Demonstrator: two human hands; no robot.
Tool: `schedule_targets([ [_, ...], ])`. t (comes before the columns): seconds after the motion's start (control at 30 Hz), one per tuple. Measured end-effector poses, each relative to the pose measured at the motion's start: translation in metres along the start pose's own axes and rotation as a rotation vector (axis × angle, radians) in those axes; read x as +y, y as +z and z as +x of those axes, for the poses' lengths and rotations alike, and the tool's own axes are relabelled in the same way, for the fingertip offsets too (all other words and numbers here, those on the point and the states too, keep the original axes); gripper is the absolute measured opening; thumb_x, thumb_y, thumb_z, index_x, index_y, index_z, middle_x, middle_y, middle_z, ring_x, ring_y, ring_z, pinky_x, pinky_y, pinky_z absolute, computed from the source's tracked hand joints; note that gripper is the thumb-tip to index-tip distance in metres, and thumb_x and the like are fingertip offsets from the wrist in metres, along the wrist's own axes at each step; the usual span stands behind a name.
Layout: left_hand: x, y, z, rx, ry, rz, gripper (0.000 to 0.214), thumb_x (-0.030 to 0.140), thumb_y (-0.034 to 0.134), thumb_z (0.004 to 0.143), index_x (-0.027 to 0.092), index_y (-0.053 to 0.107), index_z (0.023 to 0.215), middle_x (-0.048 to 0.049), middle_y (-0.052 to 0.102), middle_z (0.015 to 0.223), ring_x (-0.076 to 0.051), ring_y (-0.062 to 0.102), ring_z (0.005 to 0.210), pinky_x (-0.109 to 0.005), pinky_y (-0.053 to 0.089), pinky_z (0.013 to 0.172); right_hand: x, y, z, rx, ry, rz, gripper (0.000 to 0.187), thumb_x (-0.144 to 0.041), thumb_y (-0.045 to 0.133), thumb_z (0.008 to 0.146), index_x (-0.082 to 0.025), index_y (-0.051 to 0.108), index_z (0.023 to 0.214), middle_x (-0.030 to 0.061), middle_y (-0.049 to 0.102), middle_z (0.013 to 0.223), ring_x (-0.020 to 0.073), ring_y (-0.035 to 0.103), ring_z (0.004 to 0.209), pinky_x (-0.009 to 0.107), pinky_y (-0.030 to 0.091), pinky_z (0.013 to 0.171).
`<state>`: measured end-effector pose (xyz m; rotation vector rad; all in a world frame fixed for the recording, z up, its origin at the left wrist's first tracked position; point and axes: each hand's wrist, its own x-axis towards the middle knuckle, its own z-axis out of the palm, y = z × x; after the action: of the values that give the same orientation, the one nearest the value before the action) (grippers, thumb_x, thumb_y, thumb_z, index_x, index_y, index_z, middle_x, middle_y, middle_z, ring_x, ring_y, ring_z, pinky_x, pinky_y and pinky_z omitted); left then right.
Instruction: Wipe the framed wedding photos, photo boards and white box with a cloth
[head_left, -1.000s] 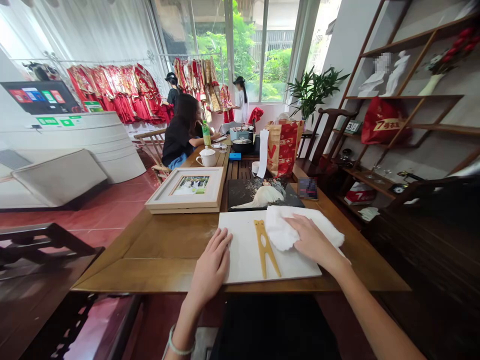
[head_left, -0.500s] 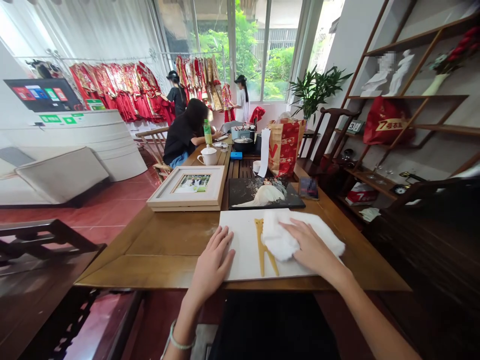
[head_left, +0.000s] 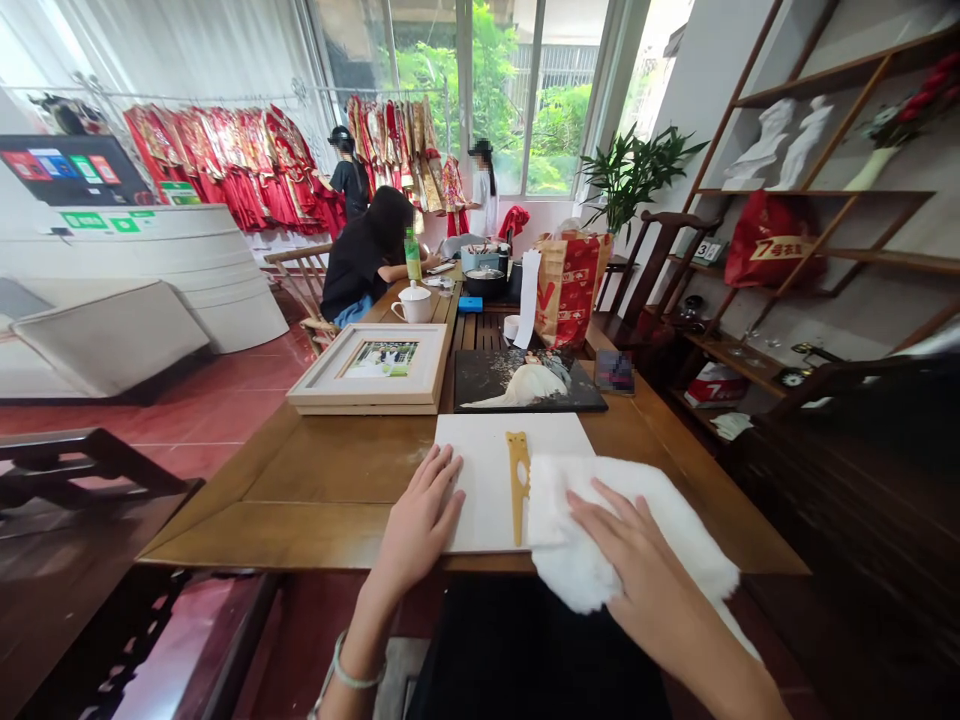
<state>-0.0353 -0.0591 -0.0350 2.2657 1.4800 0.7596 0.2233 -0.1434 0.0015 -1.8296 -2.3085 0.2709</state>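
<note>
A white board lies flat at the near edge of the long wooden table, with a yellow wooden stand piece on its face. My left hand rests open on the board's left edge, fingers spread. My right hand presses flat, fingers apart, on a fluffy white cloth that covers the board's near right part and hangs past the table edge.
Beyond the board lie a dark photo print, a stack of framed pictures, a white teapot and a red paper bag. A seated person leans at the far left. Shelving lines the right wall.
My right hand has dragged the white cloth from the board's far right part down toward me, to the near edge. My left hand has stayed on the board's left edge.
</note>
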Motion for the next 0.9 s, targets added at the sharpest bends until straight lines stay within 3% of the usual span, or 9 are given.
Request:
schedule_targets([
  [0.1,-0.001,0.0,0.0,-0.005,0.015,0.001,0.043,0.031,0.037,0.094,0.018,0.047,0.134,-0.0068,0.039,0.149,-0.022,0.023,0.142,-0.044,0.027,0.114,0.001,-0.003,-0.014,-0.038,-0.033,0.013,0.093,0.003,0.037,0.046,-0.022,0.047,0.135,0.0019,0.045,0.144,0.0248,0.016,0.143,0.057,0.013,0.115],
  [0.17,-0.002,0.0,0.0,-0.005,0.024,-0.001,0.043,0.031,0.037,0.094,0.018,0.047,0.134,-0.0069,0.039,0.149,-0.022,0.023,0.142,-0.045,0.028,0.114,0.007,-0.005,-0.004,-0.027,-0.037,0.031,0.094,0.004,0.037,0.047,-0.02,0.045,0.138,0.0052,0.046,0.144,0.0244,0.019,0.142,0.056,0.014,0.115],
  [0.4,-0.004,0.0,0.0,0.006,0.041,0.001,0.042,0.031,0.038,0.094,0.021,0.047,0.134,-0.006,0.04,0.148,-0.023,0.024,0.142,-0.045,0.03,0.113,0.023,-0.007,0.09,0.114,0.085,0.047,0.071,-0.001,0.043,0.062,-0.009,0.049,0.133,0.0163,0.052,0.136,0.0304,0.033,0.134,0.058,0.02,0.11],
  [0.5,-0.004,0.0,0.0,0.009,0.039,0.0,0.042,0.031,0.039,0.094,0.022,0.047,0.134,-0.0055,0.04,0.148,-0.022,0.025,0.142,-0.044,0.03,0.113,0.021,-0.005,0.109,0.142,0.099,0.043,0.066,-0.002,0.041,0.067,-0.008,0.049,0.132,0.0161,0.053,0.135,0.0322,0.032,0.134,0.061,0.018,0.108],
  [0.6,-0.003,0.0,0.0,0.018,0.038,-0.006,0.042,0.031,0.04,0.094,0.023,0.047,0.134,-0.0045,0.041,0.147,-0.022,0.026,0.141,-0.043,0.031,0.113,0.016,0.0,0.095,0.134,0.085,0.036,0.072,0.0,0.041,0.063,-0.011,0.046,0.134,0.0123,0.054,0.135,0.032,0.029,0.136,0.062,0.015,0.109],
  [0.8,-0.001,0.001,0.0,0.018,0.018,-0.015,0.042,0.032,0.04,0.093,0.022,0.048,0.133,-0.0049,0.041,0.147,-0.022,0.025,0.141,-0.042,0.031,0.113,0.002,0.006,0.01,0.085,0.006,0.012,0.09,0.003,0.037,0.048,-0.02,0.046,0.135,0.003,0.05,0.139,0.0252,0.02,0.141,0.057,0.012,0.114],
  [0.9,-0.002,0.002,0.0,0.019,0.025,-0.014,0.042,0.032,0.04,0.094,0.023,0.047,0.134,-0.0047,0.04,0.148,-0.022,0.025,0.142,-0.042,0.03,0.113,-0.002,0.005,-0.016,0.037,-0.011,0.011,0.093,0.002,0.037,0.045,-0.023,0.047,0.134,0.0009,0.048,0.141,0.0238,0.016,0.143,0.056,0.013,0.115],
])
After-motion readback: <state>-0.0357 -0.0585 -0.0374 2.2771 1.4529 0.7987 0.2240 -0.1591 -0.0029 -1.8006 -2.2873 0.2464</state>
